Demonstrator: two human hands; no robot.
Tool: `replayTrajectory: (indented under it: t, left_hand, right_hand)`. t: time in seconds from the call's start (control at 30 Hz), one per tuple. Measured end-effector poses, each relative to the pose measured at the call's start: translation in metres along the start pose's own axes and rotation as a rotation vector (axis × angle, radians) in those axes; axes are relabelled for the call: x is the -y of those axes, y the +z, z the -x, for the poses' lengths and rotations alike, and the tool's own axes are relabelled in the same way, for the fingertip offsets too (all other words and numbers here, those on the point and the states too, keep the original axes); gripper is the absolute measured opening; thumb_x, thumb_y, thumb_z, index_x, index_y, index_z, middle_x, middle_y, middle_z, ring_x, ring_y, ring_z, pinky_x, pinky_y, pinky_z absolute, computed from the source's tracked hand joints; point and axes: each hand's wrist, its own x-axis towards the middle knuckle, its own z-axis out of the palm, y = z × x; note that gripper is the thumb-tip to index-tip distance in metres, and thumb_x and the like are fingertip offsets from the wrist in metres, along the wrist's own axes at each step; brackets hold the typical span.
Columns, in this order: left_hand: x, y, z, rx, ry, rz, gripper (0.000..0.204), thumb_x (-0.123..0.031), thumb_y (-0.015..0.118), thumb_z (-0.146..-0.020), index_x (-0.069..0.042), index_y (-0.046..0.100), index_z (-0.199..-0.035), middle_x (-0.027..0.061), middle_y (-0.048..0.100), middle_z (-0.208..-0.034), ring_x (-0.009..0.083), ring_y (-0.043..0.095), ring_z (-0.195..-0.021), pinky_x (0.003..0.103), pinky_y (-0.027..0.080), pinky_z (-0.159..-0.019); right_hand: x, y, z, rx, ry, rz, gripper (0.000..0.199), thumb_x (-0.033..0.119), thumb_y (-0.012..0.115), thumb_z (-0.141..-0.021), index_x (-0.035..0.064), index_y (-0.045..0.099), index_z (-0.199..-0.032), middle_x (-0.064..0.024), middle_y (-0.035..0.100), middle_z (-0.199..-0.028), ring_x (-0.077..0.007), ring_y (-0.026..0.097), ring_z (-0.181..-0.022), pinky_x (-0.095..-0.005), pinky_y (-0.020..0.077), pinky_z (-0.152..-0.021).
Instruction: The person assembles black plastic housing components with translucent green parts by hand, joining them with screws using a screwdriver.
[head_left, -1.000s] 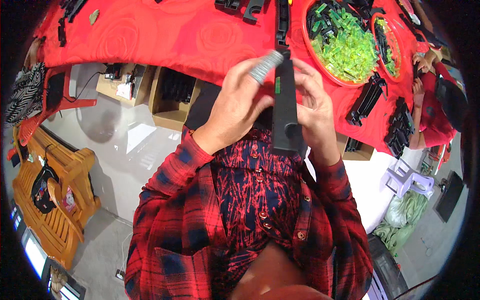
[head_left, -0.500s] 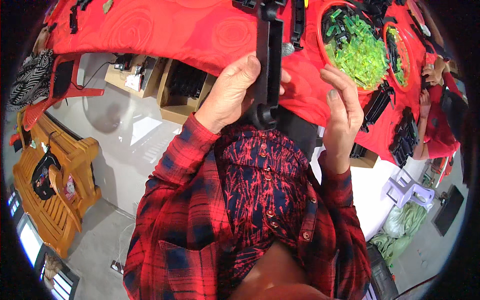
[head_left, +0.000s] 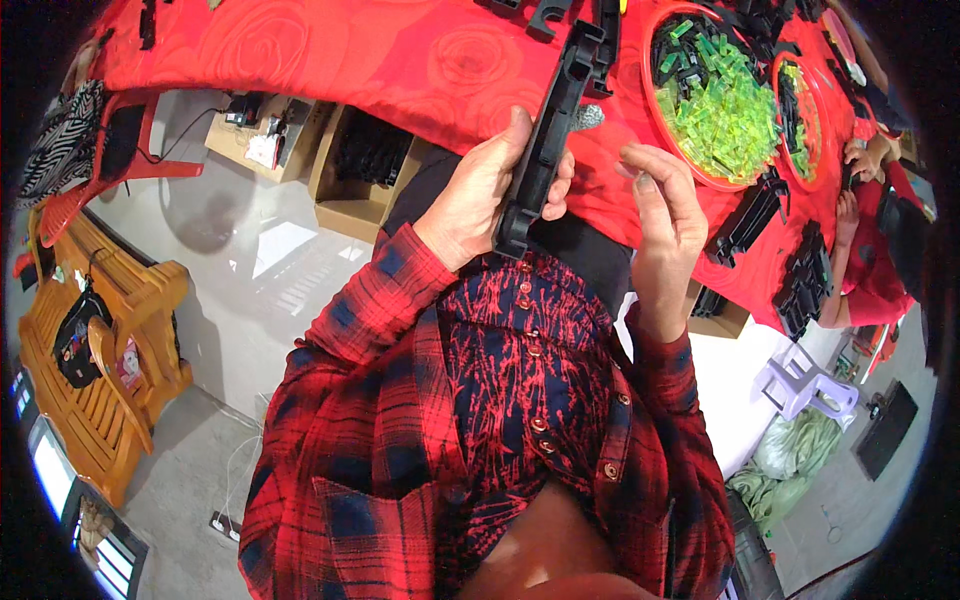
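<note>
My left hand grips a long black plastic bar near its lower end and holds it upright over the edge of the red-covered table. My right hand hovers just right of the bar, fingers apart and curled, holding nothing. A small grey piece shows just behind the bar. To the right on the table stands a red round tray with several translucent green plastic pieces and black parts in it.
More black bars lie on the table at the right, where another person's hand works. Cardboard boxes sit under the table. A wooden bench stands at left, a lilac stool at right.
The black bar has swung from in front of my chest up and out over the table. My right hand has let go of it and drawn aside to the right.
</note>
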Motion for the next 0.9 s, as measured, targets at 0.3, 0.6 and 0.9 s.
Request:
replayTrajectory:
  t: [0.3,0.6,0.9]
  left_hand:
    - [0.003,-0.002,0.001,-0.023,0.026,-0.002,0.057,-0.055,0.042,-0.101,0.000,0.055,-0.104,0.0062,0.055,-0.087,0.0140,0.051,-0.071,0.028,0.044,-0.059]
    - [0.005,-0.013,-0.003,0.039,0.004,0.030,0.056,-0.052,0.039,-0.103,0.000,0.059,-0.112,0.0113,0.065,-0.089,0.0177,0.062,-0.071,0.033,0.055,-0.064]
    - [0.009,0.002,-0.001,-0.144,0.193,-0.357,0.044,-0.045,0.042,-0.105,-0.006,0.057,-0.121,0.0010,0.062,-0.094,0.0087,0.060,-0.083,0.025,0.052,-0.076]
  right_hand:
    - [0.002,0.004,0.002,0.008,0.021,-0.022,0.016,0.000,0.056,-0.095,-0.0030,0.068,-0.106,-0.0119,0.060,-0.114,-0.0194,0.060,-0.105,-0.0302,0.0510,-0.092]
    - [0.002,0.007,0.001,0.018,-0.039,0.052,0.019,-0.001,0.062,-0.089,0.0001,0.068,-0.108,-0.0115,0.060,-0.112,-0.0202,0.059,-0.104,-0.0309,0.0483,-0.091]
    - [0.018,0.025,-0.007,0.169,-0.336,0.728,0.066,0.015,0.078,-0.067,0.0062,0.056,-0.129,-0.0143,0.051,-0.109,-0.0308,0.048,-0.107,-0.0432,0.0316,-0.092]
